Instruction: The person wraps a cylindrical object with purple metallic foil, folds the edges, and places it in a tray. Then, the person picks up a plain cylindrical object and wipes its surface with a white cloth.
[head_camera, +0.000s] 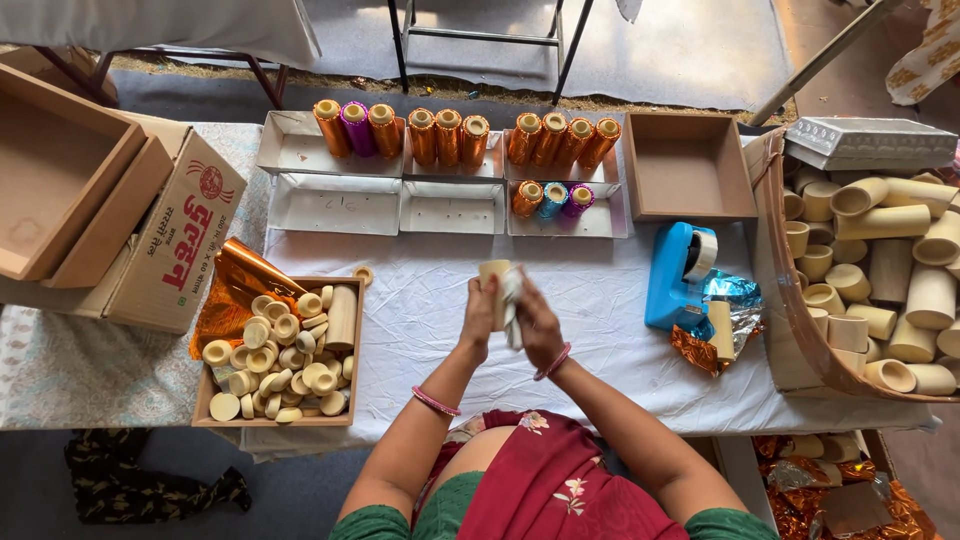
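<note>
**Fig.: Tube held upright between both hands, mid-bench**

Seen from head cam, looking down. Cream cardboard tube held above centre of white-covered bench, directly ahead of torso, slightly left of midline. Long axis approx. vertical in frame, i.e. pointing away from body; open top end visible above fingers. Left hand wrapped round lower part of tube from left side, fingers closed on it. Right hand pressed against tube's right flank, pinching a strip of white tape or paper against tube wall; exact finger positions not resolvable. Both hands equally near to tube, both touching; neither free.

Surroundings, w/ relation to hands:
- Blue tape dispenser on bench, to right of hands, nearer right hand, clearly apart.
- Wooden tray of short cream rings and caps to left, nearer left hand.
- Large tub of bare cream tubes at far right edge.
- Row of shallow white trays beyond hands, carrying foil-wrapped tubes in orange, purple, blue; lying or leaning, tops toward far side.
- Empty brown box right of trays.
- Crumpled foil scraps, blue and orange, beside dispenser.
- Orange foil sheet behind ring tray, left.
</note>
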